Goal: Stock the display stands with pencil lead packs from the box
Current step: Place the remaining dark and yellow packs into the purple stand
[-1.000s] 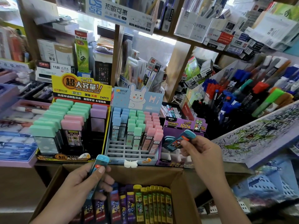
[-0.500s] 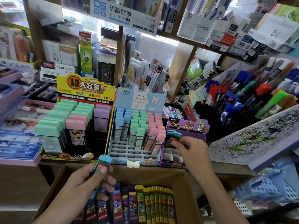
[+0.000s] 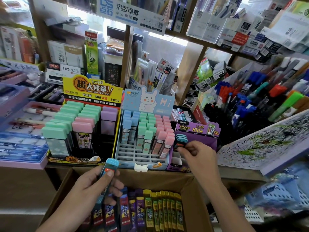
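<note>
Three display stands are lined up across the middle of the frame: a yellow stand [image 3: 91, 92], a blue stand [image 3: 148, 99] and a purple stand [image 3: 197, 129]. Below them, the cardboard box [image 3: 197, 198] is filled with lead packs. One blue-capped pack [image 3: 109, 171] is gripped in the left hand [image 3: 88, 193], while a teal-capped pack [image 3: 179, 143] is pinched by the right hand [image 3: 197, 154] at the purple stand, beside two others.
</note>
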`<state>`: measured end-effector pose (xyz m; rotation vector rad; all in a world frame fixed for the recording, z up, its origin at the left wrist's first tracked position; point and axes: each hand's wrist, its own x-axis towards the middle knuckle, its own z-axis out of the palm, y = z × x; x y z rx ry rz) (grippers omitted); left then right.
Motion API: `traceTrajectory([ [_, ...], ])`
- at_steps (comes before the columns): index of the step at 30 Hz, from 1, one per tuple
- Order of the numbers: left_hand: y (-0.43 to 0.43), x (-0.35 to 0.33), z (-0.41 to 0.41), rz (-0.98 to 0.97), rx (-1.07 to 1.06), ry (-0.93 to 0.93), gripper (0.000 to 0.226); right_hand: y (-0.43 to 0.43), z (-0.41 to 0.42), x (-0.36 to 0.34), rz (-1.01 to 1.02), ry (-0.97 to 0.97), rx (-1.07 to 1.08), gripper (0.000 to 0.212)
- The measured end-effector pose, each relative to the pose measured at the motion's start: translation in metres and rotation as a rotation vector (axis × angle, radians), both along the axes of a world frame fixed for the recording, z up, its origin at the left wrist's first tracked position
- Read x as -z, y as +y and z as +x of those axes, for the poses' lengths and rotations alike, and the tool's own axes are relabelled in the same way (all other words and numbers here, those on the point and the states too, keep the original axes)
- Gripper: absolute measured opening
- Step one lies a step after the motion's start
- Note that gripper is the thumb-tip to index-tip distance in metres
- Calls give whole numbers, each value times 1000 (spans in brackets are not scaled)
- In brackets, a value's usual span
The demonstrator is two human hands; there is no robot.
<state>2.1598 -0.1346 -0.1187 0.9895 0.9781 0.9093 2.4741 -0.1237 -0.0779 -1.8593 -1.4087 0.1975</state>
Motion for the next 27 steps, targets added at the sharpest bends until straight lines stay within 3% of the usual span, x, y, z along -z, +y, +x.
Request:
traceTrajectory([
  [7, 0, 0, 1, 46, 7, -9, 21, -35, -28, -12, 103, 302, -76, 7],
  [12, -3, -2, 4, 63, 61, 18, 21, -51, -78, -4, -181, 405, -339, 7],
  [16, -7, -5, 5, 98, 158, 46, 20, -54, -107, 6, -277, 609, -447, 8],
  [27, -6, 9, 4, 225, 420, 244, 23, -55, -105, 11, -310, 711, -419, 8],
])
